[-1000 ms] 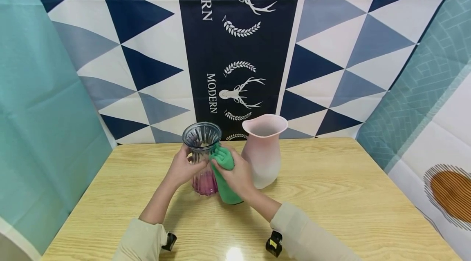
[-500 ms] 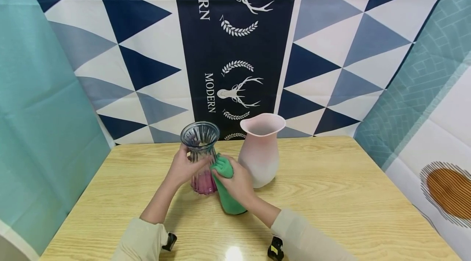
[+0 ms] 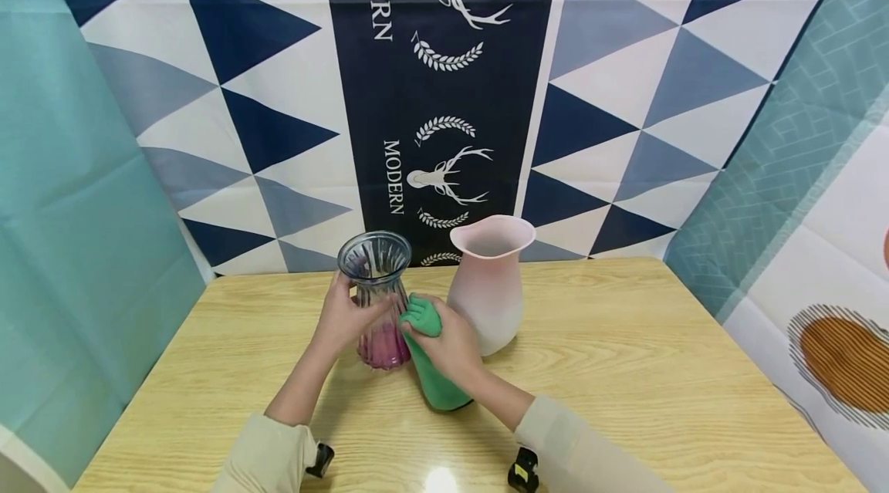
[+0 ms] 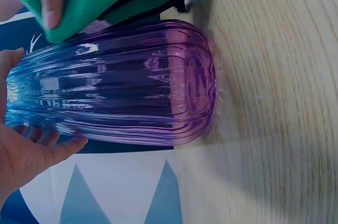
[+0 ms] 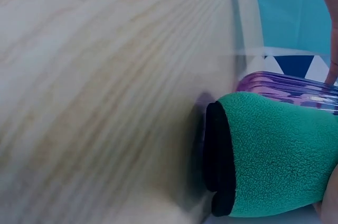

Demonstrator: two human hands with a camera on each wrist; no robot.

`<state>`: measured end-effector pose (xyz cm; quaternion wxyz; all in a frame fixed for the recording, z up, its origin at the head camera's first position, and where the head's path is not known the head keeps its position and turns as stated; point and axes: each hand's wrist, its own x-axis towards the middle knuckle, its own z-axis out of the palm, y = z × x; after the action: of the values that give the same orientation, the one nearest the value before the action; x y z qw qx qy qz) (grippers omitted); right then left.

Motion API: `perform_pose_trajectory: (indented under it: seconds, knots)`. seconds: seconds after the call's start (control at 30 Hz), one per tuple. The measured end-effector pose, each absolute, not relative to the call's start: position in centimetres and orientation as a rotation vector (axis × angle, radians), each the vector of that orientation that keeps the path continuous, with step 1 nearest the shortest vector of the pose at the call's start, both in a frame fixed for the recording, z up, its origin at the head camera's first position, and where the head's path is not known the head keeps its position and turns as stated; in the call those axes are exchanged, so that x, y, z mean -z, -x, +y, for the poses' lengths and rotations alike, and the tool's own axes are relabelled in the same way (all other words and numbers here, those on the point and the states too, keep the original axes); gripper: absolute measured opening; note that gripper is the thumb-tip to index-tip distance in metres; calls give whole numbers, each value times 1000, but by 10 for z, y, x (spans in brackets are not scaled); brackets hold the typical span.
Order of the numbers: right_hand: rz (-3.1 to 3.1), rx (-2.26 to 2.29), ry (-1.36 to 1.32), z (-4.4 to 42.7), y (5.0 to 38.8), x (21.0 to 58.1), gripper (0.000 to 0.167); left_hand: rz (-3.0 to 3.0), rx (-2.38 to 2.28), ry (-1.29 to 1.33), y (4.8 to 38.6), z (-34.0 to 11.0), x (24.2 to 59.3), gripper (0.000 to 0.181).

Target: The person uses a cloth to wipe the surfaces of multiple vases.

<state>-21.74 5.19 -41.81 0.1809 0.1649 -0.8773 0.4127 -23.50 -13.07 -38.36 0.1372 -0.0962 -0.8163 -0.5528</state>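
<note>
A ribbed glass vase (image 3: 383, 342), blue-grey at the rim and pink-purple at the base, stands upright on the wooden table. My left hand (image 3: 347, 315) grips it round the neck, thumb toward me; in the left wrist view the fingers (image 4: 66, 150) lie along the glass (image 4: 121, 86). A green cloth (image 3: 434, 381) with a dark edge hangs bunched in my right hand (image 3: 451, 342), its folded top against the vase's right side. In the right wrist view the cloth (image 5: 280, 155) covers part of the vase (image 5: 290, 89).
A frosted pink-and-white vase (image 3: 496, 300) with a wavy rim stands just right of my right hand. The wooden table (image 3: 625, 369) reaches back to a patterned cloth wall (image 3: 444, 107). A teal curtain (image 3: 90, 207) hangs at the left.
My right hand and the green cloth have moved a little down along the vase, mostly in the first half second. The left hand keeps its grip on the vase. The view shifts slightly.
</note>
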Motion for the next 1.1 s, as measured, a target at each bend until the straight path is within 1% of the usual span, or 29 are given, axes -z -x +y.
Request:
perform_pose_trajectory:
  seconds: [0.23, 0.5, 0.7, 0.97, 1.1]
  knots:
    - [-2291, -1294, -553, 50, 223, 403, 47, -2398, 1588, 284, 233, -134, 382, 77]
    - [-2224, -1308, -531, 45, 225, 391, 48, -2434, 1593, 293, 234, -138, 381, 75]
    - [-2231, -1333, -525, 43, 225, 388, 48, -2469, 1586, 287, 233, -138, 381, 74]
    - [-2273, -1282, -514, 42, 228, 390, 44, -2493, 1551, 307, 233, -139, 382, 69]
    - [-2311, -1270, -502, 41, 228, 392, 45, -2495, 1569, 323, 234, -140, 381, 68]
